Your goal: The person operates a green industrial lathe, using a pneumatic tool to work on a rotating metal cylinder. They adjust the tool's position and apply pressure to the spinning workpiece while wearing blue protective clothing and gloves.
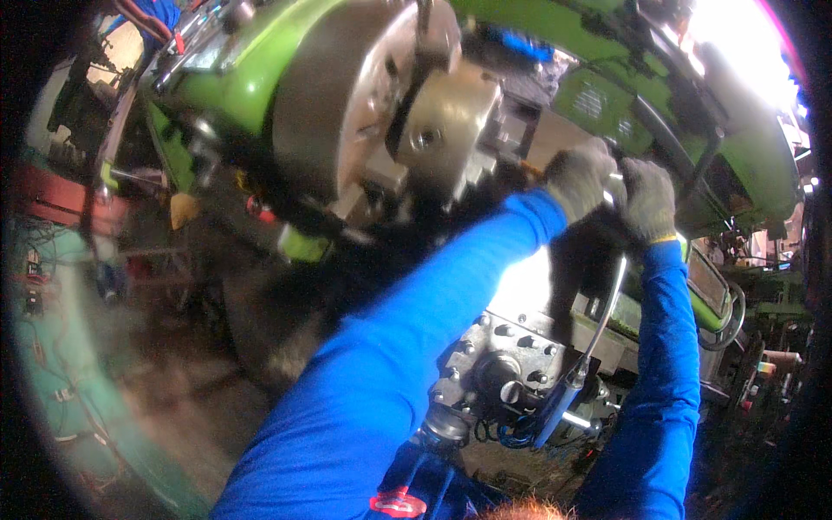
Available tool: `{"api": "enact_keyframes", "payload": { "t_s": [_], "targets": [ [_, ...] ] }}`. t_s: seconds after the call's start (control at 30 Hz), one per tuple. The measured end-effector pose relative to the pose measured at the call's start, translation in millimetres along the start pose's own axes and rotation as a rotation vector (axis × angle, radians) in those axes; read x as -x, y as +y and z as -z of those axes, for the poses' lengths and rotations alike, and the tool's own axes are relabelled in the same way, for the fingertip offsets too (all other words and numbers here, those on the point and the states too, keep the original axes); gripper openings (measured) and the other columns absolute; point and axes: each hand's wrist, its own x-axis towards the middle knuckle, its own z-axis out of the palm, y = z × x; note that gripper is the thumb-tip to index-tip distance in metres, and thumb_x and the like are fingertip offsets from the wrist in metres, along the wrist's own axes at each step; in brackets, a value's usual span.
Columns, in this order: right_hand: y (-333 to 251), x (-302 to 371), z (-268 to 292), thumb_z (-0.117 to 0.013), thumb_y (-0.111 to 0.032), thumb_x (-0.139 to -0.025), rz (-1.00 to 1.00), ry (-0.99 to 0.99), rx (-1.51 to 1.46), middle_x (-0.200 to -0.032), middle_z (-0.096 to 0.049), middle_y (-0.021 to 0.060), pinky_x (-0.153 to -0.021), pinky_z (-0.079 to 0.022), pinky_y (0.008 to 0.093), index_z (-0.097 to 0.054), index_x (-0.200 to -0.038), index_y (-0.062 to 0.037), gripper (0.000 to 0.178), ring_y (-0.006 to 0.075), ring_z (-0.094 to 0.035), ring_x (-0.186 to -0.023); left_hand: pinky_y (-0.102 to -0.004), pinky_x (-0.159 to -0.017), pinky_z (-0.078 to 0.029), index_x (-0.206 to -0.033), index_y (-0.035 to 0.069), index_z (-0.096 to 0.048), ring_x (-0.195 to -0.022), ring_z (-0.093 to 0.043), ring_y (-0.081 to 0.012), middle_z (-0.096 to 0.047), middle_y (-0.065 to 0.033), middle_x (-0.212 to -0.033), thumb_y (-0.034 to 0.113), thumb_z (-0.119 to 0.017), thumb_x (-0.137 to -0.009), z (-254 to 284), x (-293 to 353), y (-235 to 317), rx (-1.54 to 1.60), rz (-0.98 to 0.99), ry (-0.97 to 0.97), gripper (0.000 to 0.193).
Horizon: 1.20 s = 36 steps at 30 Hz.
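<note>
Both my hands wear grey knitted gloves and sit close together, right of the large round metal lathe chuck (316,104). My left hand (582,180) is closed, its fingers curled away from view. Beside it my right hand (648,198) is also closed, with a yellow cuff edge at the wrist. A short piece of shiny metal (612,186) shows in the gap between them; its kind is hidden by the gloves. Left of my hands, a blurred metal workpiece (446,121) with a hole in its face sits at the chuck jaws.
Below my hands lies a bolted metal tool post (498,368). A blue-handled tool (559,409) with a long shiny tube stands beside it. The green machine body (598,104) rises behind, with a handwheel (732,316) at right. A green-painted surface (65,347) borders the left.
</note>
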Motion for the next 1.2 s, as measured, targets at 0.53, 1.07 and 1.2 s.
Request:
{"api": "enact_keyframes", "payload": {
  "t_s": [0.53,1.07,1.2],
  "targets": [
    [-22.5,0.3,17.5,-0.061,-0.053,-0.092,-0.07,0.05,-0.047,-0.09,-0.069,0.0173,-0.088,-0.048,0.0475,-0.073,-0.096,-0.0074,0.047,0.0371,-0.063,-0.095,-0.043,-0.075,-0.055,-0.077,0.015,-0.073,-0.086,-0.067,-0.0327,-0.067,-0.0117,-0.084,0.022,-0.073,-0.077,-6.7,-1.0,-6.4,-0.121,0.002,-0.022,0.008],
    [-6.0,-35.1,-20.3,-0.049,-0.058,-0.1,-0.653,0.073,-0.457,-0.091,-0.074,0.0175,-0.082,-0.052,0.0443,-0.08,-0.096,-0.0122,0.055,0.0338,-0.071,-0.086,-0.0448,-0.072,-0.056,-0.088,0.0,-0.063,-0.084,-0.067,-0.0388,-0.063,-0.0219,-0.093,0.002,-0.069,-0.075,-7.2,2.8,0.9,-0.041,0.253,-0.101,0.015],
    [1.3,-40.2,-35.2,-0.048,-0.061,-0.099,-0.682,0.299,-0.484,-0.09,-0.074,0.0181,-0.083,-0.053,0.0402,-0.078,-0.106,-0.0109,0.059,0.0323,-0.073,-0.089,-0.0453,-0.075,-0.053,-0.088,0.003,-0.064,-0.091,-0.063,-0.0381,-0.062,-0.0178,-0.099,0.007,-0.07,-0.077,-10.7,3.2,-2.8,-0.094,0.191,-0.127,0.013]
  ]
}}
